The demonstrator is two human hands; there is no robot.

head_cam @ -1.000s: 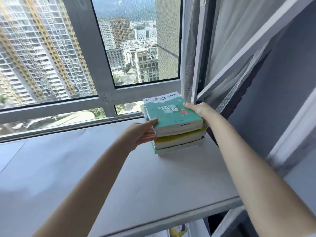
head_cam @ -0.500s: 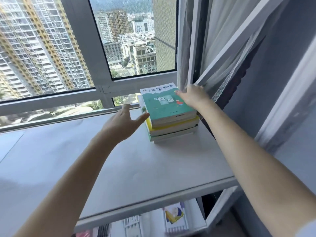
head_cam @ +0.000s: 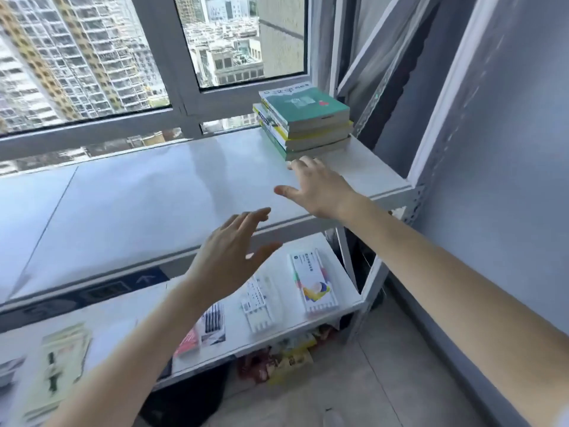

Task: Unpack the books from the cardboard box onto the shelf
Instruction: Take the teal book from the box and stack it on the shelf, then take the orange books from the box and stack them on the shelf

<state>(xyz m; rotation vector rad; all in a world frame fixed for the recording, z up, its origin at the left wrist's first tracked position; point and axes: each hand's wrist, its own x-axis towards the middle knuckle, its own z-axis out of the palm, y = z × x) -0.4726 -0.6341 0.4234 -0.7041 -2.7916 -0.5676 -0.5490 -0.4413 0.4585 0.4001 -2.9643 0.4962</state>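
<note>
A stack of several books (head_cam: 304, 121), a green-covered one on top, lies at the far right corner of the white top shelf (head_cam: 154, 195), against the window frame. My right hand (head_cam: 320, 189) hovers just in front of the stack with fingers spread, holding nothing. My left hand (head_cam: 234, 257) is lower and nearer, over the shelf's front edge, fingers straight and empty. The cardboard box is out of view.
A lower shelf (head_cam: 277, 337) carries a marker pack (head_cam: 312, 282), a white pack (head_cam: 258, 303), a pen pack (head_cam: 212, 325) and a pale green package (head_cam: 58, 365). Colourful packets (head_cam: 283, 359) lie on the floor below. A white upright post (head_cam: 443, 87) and grey wall stand at right.
Both hands have let go of the book stack and drawn back toward me. The view has tipped down, bringing the lower shelf into sight.
</note>
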